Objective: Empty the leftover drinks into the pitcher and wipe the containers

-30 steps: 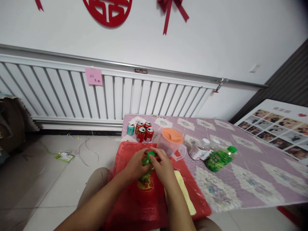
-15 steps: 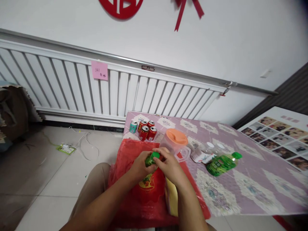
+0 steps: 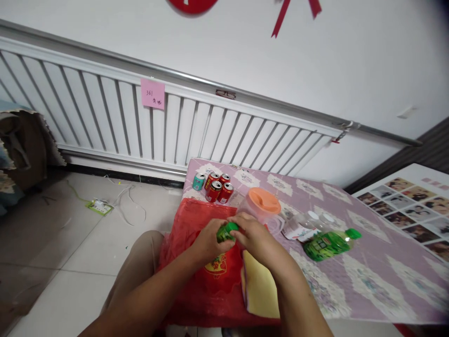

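My left hand [image 3: 207, 242] is wrapped round a small green bottle [image 3: 223, 233] held above a red plastic bag [image 3: 191, 224]. My right hand [image 3: 255, 238] pinches the bottle's green cap end, fingers closed. Both hands meet over the near left part of the table [image 3: 368, 262]. A yellow cloth [image 3: 259, 290] lies on the bag under my right forearm.
A clear jug with an orange lid [image 3: 264, 202] stands just behind my hands. Several drink cans [image 3: 216, 184] stand at the table's far left corner. A green bottle [image 3: 328, 242] and clear bottles [image 3: 301, 225] lie to the right. A radiator [image 3: 140, 126] lines the wall.
The view has shifted down and left, so the table sits further right. My hands stay together on the small green bottle, and the yellow cloth shows more.
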The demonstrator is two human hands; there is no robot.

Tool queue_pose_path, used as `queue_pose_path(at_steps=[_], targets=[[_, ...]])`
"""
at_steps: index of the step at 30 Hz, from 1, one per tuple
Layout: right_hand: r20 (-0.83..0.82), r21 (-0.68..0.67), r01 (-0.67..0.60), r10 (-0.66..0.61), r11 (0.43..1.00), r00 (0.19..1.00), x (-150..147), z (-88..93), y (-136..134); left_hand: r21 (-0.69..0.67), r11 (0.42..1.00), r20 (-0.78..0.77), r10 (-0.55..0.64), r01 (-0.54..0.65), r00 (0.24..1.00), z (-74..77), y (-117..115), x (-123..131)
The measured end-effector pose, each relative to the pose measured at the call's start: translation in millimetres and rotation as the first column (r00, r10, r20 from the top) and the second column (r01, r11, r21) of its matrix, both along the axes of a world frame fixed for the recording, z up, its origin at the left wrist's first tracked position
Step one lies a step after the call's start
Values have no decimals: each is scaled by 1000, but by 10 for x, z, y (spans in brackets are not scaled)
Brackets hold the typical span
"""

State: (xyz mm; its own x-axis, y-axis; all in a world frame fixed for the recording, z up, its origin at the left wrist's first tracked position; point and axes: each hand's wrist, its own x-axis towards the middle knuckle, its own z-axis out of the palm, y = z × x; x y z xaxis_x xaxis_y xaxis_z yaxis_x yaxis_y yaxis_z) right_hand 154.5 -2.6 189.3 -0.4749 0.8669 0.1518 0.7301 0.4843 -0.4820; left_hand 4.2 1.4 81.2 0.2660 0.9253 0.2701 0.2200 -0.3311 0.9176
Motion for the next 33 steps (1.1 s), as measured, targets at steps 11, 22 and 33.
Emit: queue_pose_path(at_steps=[11, 22, 33], targets=[[370, 86, 83, -109, 993, 922, -79, 11, 76, 35, 999, 1, 24, -24, 1000, -46, 3, -9], [206, 248, 328, -380, 912, 902, -128, -251, -59, 82, 996, 38, 26, -29, 999, -86, 28, 1], [-562, -281, 226, -351, 933, 749, -45, -531, -155, 38, 999, 35, 9, -10, 999, -14, -1, -20]])
